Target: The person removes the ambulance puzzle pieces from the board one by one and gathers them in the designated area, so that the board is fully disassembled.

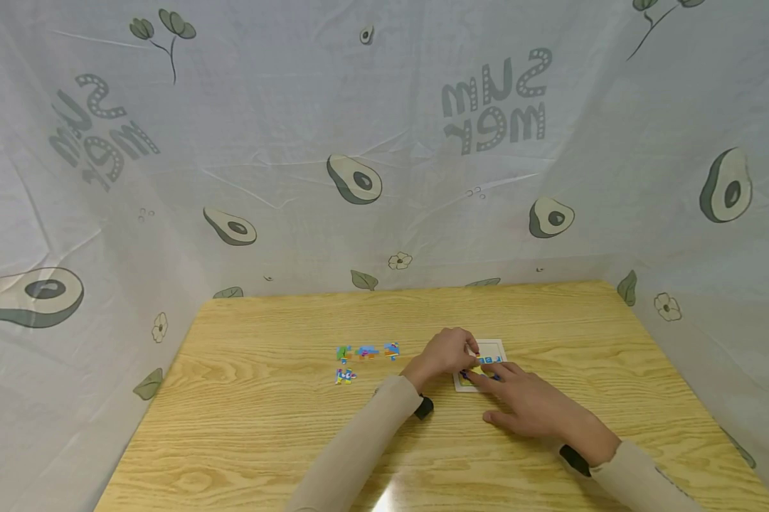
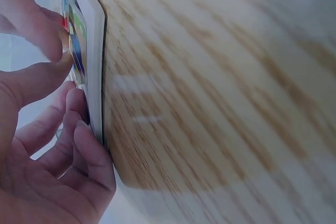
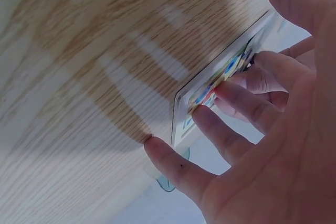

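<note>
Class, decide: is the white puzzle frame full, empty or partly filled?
Partly filled: coloured pieces lie inside the frame, but its far part shows bare; loose pieces lie outside.

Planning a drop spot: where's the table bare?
Bare table: left of the loose puzzle pieces, behind them up to the patterned cloth, and right of the right hand. Crowded: the puzzle tray, where the left hand also works; sleeves cross the near side.

left hand (image 1: 444, 353), right hand (image 1: 530, 402) crowding tray (image 1: 502, 348), free tabletop (image 1: 486, 313) beyond, curtain (image 1: 435, 235) behind
</note>
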### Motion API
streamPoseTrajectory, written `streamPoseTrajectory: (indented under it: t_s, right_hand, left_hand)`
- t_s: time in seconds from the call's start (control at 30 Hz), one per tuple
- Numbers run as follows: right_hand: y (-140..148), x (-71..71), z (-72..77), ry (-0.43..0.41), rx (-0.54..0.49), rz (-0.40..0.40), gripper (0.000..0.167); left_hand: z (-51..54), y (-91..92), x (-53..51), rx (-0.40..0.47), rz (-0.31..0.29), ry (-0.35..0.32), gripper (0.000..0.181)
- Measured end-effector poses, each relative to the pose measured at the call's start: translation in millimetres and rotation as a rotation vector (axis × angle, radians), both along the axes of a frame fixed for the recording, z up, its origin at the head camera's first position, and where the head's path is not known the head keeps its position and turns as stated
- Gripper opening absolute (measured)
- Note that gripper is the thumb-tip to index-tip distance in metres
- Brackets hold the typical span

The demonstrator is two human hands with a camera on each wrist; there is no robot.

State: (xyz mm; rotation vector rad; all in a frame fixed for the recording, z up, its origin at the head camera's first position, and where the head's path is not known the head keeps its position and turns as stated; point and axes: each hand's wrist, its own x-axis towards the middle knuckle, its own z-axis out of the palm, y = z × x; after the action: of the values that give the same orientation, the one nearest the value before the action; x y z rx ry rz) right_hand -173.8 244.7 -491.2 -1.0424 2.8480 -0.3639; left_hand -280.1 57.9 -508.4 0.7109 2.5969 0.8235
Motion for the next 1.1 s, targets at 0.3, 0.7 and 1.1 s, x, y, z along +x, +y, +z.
streamPoseTrajectory:
  t_s: [0.3, 0.7, 1.1]
  right_hand:
    - [-2, -0.8, -1.5, 0.008, 0.027, -0.014, 0.06]
    - [-3, 0.1, -2.8, 0.031, 0.02, 0.01, 0.056]
    - [-8, 10.2, -6.6, 0.078, 0.051, -0.052, 0.053]
  left_hand:
    - [-4.1, 2.1, -1.0, 0.034, 0.018, -0.057, 0.01]
    - [-3.4, -0.2, -3.4, 0.074, -0.011, -0.091, 0.021]
    - [-2.2, 1.2, -2.9, 0.123, 0.067, -0.135, 0.015]
